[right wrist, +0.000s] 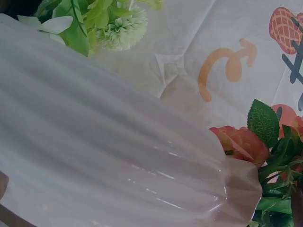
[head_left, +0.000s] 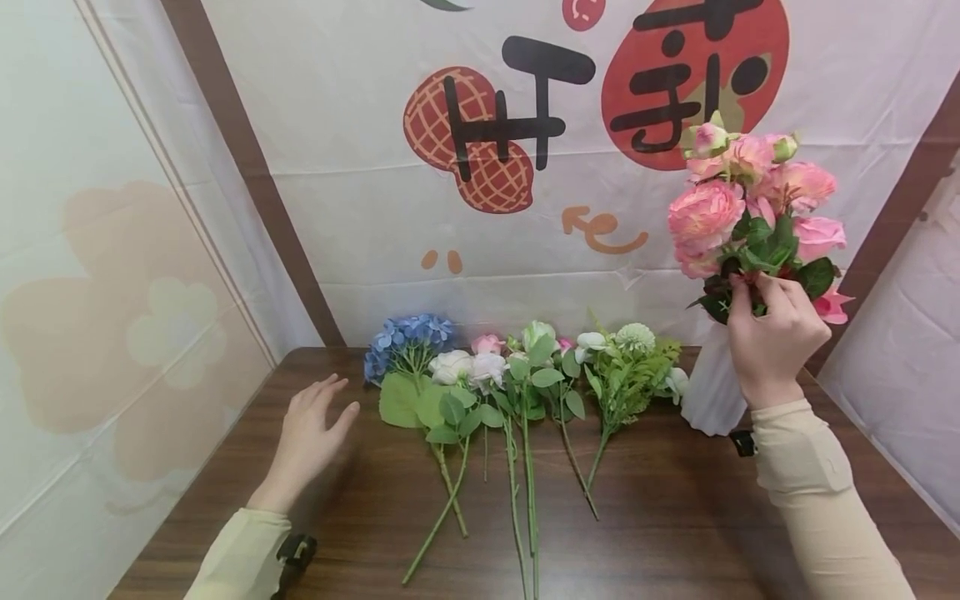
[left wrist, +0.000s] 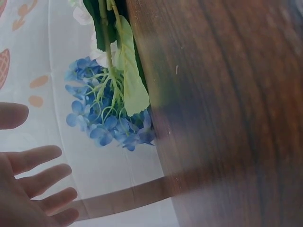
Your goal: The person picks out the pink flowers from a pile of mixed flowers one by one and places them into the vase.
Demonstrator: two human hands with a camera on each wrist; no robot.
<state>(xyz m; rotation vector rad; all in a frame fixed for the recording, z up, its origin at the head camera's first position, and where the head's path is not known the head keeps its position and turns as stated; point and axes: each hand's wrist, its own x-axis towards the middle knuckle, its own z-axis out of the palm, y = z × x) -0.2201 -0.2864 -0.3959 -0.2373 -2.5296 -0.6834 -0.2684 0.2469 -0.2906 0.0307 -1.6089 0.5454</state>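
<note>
At the back right of the table a white ribbed vase [head_left: 712,392] holds a bunch of pink flowers [head_left: 705,212] with dark green leaves. My right hand [head_left: 780,337] pinches the bunch just above the vase's mouth; its fingertips are partly lost among the leaves. The vase [right wrist: 123,127] fills much of the right wrist view, where that hand's grip is hardly seen. On the left, my left hand [head_left: 311,437] hovers with fingers spread, holding nothing. Nearest to it lies a blue hydrangea [head_left: 408,337], apart from the fingers.
Along the back of the table lie white roses [head_left: 480,368], a pale green pompom flower [head_left: 635,337] and leafy sprays, their green stems [head_left: 528,492] pointing to the front. A printed white cloth [head_left: 337,225] hangs behind the brown wooden table [head_left: 645,533].
</note>
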